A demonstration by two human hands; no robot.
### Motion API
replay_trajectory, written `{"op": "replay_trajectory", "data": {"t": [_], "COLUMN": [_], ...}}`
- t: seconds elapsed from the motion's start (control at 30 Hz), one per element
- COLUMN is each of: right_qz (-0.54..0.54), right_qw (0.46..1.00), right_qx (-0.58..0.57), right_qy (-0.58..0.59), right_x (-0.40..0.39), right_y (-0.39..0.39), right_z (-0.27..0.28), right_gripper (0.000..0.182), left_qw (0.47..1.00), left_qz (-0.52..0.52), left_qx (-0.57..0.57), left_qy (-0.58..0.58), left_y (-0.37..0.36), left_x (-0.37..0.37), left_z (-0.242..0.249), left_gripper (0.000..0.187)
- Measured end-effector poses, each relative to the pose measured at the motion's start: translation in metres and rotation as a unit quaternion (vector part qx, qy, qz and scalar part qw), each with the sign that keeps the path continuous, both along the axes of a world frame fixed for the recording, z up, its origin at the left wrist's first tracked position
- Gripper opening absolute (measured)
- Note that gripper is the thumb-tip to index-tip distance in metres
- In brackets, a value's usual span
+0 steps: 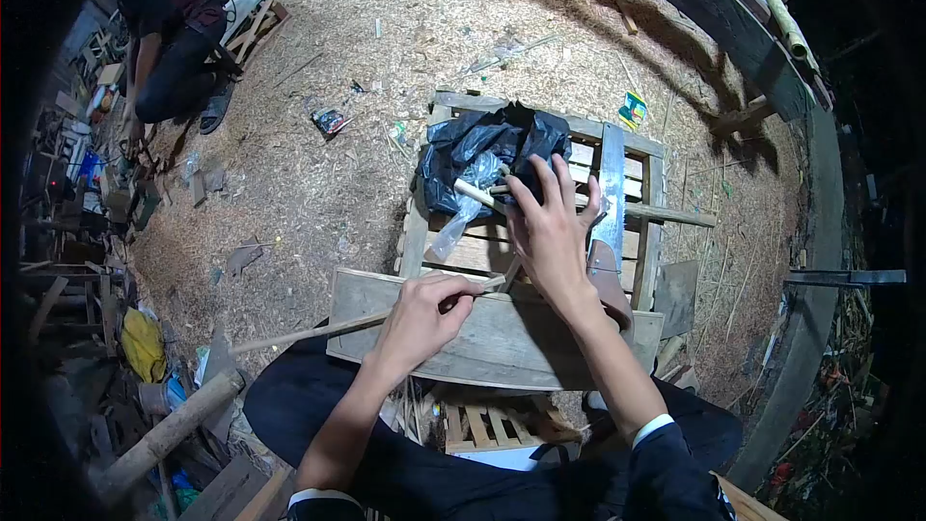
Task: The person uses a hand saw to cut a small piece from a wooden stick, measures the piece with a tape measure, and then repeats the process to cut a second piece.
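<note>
Hands (pixel 424 316) at leftward-slanting stick (pixel 323 330)

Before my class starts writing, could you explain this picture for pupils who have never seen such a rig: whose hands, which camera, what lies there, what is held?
There is no machine: these are a person's bare hands, in one picture from a camera worn on the head. The left hand pinches a thin wooden strip. The right hand spreads near a black plastic bag; whether it grips anything is hard to tell. The bag and a handsaw rest on a slatted wooden frame, with a wide board at its near end. Another person is at upper left.
</note>
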State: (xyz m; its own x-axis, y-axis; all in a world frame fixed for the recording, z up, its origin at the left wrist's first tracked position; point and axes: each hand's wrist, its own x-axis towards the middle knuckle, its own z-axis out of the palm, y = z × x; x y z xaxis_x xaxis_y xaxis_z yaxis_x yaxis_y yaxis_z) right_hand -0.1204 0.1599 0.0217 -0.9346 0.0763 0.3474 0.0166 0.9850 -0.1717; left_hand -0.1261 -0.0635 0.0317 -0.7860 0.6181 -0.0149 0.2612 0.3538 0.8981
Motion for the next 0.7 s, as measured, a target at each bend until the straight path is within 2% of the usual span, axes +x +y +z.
{"op": "replay_trajectory", "data": {"t": [0.07,0.2,0.27,0.3,0.37,0.43,0.47,0.57,0.63,0.7], "right_qz": [-0.009,-0.036,-0.053,-0.053,-0.034,-0.024,-0.038,-0.025,-0.067,-0.062], "right_qw": [1.000,0.999,0.998,0.998,0.998,0.986,0.973,0.905,0.818,0.833], "right_qx": [0.011,0.029,0.036,0.035,-0.045,-0.121,-0.210,-0.420,-0.571,-0.550], "right_qy": [0.004,-0.002,0.003,0.001,0.042,0.112,0.083,0.063,0.004,-0.012], "right_x": [-0.014,-0.040,-0.045,-0.045,-0.044,-0.038,-0.029,0.006,0.034,0.055], "right_y": [-0.001,0.004,0.004,0.003,0.004,0.003,0.003,-0.008,-0.025,-0.033], "right_z": [-0.006,-0.019,-0.029,-0.026,-0.017,0.005,0.022,0.048,0.051,0.045], "right_gripper": [0.039,0.027,0.019,0.019,0.021,0.021,0.020,0.019,0.022,0.026], "left_qw": [0.998,0.998,0.981,0.981,0.981,0.979,0.977,0.976,0.979,0.981], "left_qz": [0.027,0.048,0.105,0.106,0.096,0.103,0.108,0.112,0.110,0.107], "left_qx": [-0.027,0.011,0.056,0.054,0.030,0.032,0.038,0.053,0.061,0.069], "left_qy": [-0.058,-0.046,-0.150,-0.152,-0.164,-0.171,-0.179,-0.181,-0.163,-0.143], "left_y": [0.000,0.002,0.004,0.004,0.004,0.005,0.006,0.009,0.012,0.015], "left_x": [-0.003,-0.013,-0.016,-0.018,-0.023,-0.023,-0.023,-0.021,-0.019,-0.018], "left_z": [0.006,0.005,0.006,0.009,0.014,0.017,0.017,0.014,0.015,0.017], "left_gripper": [0.012,0.014,0.024,0.024,0.033,0.034,0.034,0.035,0.035,0.035]}}
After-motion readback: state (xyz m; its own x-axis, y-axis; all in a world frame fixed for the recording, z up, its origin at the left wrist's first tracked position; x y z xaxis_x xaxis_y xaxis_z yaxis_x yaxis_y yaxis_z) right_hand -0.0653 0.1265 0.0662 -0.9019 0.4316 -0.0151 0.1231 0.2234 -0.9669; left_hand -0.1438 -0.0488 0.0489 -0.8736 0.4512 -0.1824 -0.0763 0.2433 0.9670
